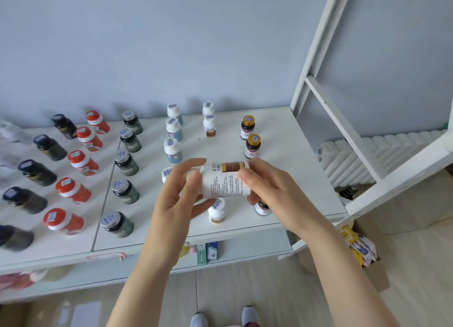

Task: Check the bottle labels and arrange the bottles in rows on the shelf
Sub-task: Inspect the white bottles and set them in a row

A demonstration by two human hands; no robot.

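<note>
Forearms (157, 265) lead to the white pill bottle (225, 183), held sideways between the grips over the shelf (282, 135); left grip (181, 196) pinches its cap end, right grip (269, 191) curls round its base. It is likely light, rigid, slick plastic; best held round the labelled barrel.

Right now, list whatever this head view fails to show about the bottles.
Head view only.
1. White plastic bottle with brown label: print too small to read; left hand covers its cap, right hand its base.
2. White-capped bottle: body hidden behind left hand.
3. Dark glass bottle with white label: top hidden by right hand.
4. Pale bottles at left edge: blurred, cut off.
</note>
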